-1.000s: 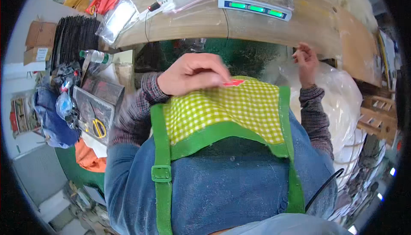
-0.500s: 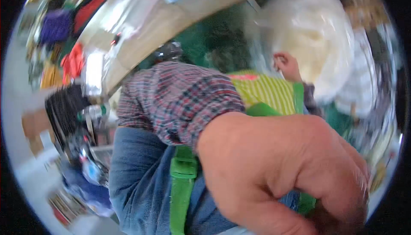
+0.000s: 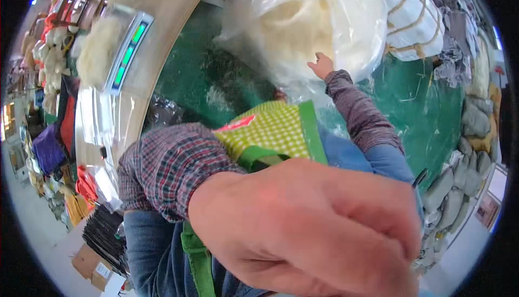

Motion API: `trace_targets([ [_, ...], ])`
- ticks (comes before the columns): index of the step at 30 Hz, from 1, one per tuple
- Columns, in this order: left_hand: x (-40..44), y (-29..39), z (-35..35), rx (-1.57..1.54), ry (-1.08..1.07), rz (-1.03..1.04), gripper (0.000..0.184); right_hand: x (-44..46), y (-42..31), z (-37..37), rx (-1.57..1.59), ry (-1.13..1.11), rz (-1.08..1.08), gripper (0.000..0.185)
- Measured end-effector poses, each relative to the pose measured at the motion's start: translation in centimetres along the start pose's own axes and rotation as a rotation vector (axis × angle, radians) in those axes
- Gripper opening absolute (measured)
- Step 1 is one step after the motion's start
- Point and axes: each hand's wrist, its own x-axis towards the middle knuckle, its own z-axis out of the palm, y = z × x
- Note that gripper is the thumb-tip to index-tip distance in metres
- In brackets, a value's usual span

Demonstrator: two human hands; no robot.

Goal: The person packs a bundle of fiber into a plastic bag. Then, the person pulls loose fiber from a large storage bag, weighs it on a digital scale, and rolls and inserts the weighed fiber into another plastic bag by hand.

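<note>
My left hand looms large at the bottom centre, close to the camera, with its fingers curled in. What it holds, if anything, is hidden. Behind it the green checked apron with a red patch covers my front. My right hand is stretched forward with thumb and fingers apart and nothing visible between them. It is over or at the near edge of a large clear plastic bag of cream-coloured fluffy fill; whether it touches the bag I cannot tell.
A table at the upper left bears a scale with green displays and fluffy fill. A white strapped bale stands beyond the bag. Grey bundles line the right. Cardboard is at the lower left.
The view has swung right, bringing the bag to the top centre. My left hand has left the apron's top edge and come up near the camera. My right arm now extends toward the bag.
</note>
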Motion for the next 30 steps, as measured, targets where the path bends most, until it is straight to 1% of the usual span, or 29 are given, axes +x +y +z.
trace_targets([
  [1,1.0,-0.4,-0.9,0.022,-0.009,-0.003,0.023,2.5,0.7,-0.4,0.005,0.011,-0.005,0.062],
  [3,4.1,-3.4,-2.6,0.054,-0.004,-0.013,0.024,6.2,0.4,-1.3,-0.485,0.167,0.004,0.075],
  [4,4.5,-4.3,-4.1,0.178,0.017,-0.11,0.021,7.8,0.6,-2.0,-0.727,0.238,0.01,0.081],
  [5,4.3,-4.8,-6.0,0.302,0.034,-0.213,0.022,10.2,1.0,-3.4,-0.636,0.201,0.139,0.085],
  [6,3.5,-4.6,-8.1,0.458,0.101,-0.45,0.024,11.9,1.2,-4.9,-0.54,0.152,0.271,0.089],
  [7,2.2,-4.5,-10.1,0.611,0.164,-0.689,0.027,12.6,1.1,-6.8,-0.464,0.142,0.252,0.086],
  [8,0.1,-5.7,-11.7,0.614,0.429,-0.796,0.028,13.4,1.3,-8.1,-0.391,0.139,0.229,0.083],
  [9,-2.4,-7.2,-13.2,0.61,0.704,-0.895,0.029,14.3,2.3,-8.0,-0.385,0.122,0.231,0.083],
  [11,-7.7,-8.8,-16.4,0.679,0.971,-1.019,0.027,15.7,4.4,-7.3,-0.499,0.151,0.086,0.072],
  [12,-10.2,-9.4,-17.3,0.678,0.981,-1.027,0.027,16.8,5.3,-7.0,-0.555,0.177,0.009,0.067],
  [13,-12.6,-9.8,-17.8,0.704,1.059,-1.082,0.028,17.7,6.3,-6.7,-0.552,0.164,0.004,0.067],
  [14,-14.7,-10.4,-17.9,0.728,1.137,-1.142,0.028,18.0,7.5,-5.9,-0.506,0.125,-0.084,0.061],
  [16,-18.1,-11.4,-18.1,0.676,1.152,-1.206,0.028,17.8,8.9,-4.8,-0.417,0.053,-0.249,0.049],
  [17,-19.5,-11.9,-18.2,0.633,1.157,-1.251,0.028,17.3,8.6,-5.0,-0.42,0.049,-0.248,0.049],
  [18,-20.3,-12.2,-18.2,0.59,1.159,-1.294,0.028,16.1,7.5,-5.6,-0.384,0.012,-0.218,0.041],
  [20,-21.2,-13.1,-18.8,0.571,1.136,-1.31,0.028,13.7,5.0,-7.6,-0.318,-0.054,-0.154,0.029],
  [23,-21.5,-15.1,-20.7,0.536,1.09,-1.348,0.028,11.8,-0.1,-12.2,-0.337,-0.03,-0.11,0.025],
  [25,-20.9,-16.9,-22.6,0.476,0.899,-1.321,0.03,10.5,-2.2,-13.4,-0.345,-0.019,-0.088,0.023],
  [27,-18.3,-19.2,-24.2,0.416,0.768,-1.298,0.035,9.4,-4.1,-14.3,0.054,0.472,-0.129,0.019],
  [28,-16.5,-20.5,-24.9,0.4,0.707,-1.237,0.037,9.0,-5.5,-15.0,0.049,0.479,-0.133,0.019],
  [29,-14.4,-21.8,-25.3,0.383,0.649,-1.177,0.039,8.2,-8.0,-16.2,0.154,0.534,-0.174,0.021],
  [30,-12.4,-23.1,-25.5,0.127,0.768,-1.061,0.039,7.1,-9.9,-16.4,0.26,0.584,-0.209,0.023],
])
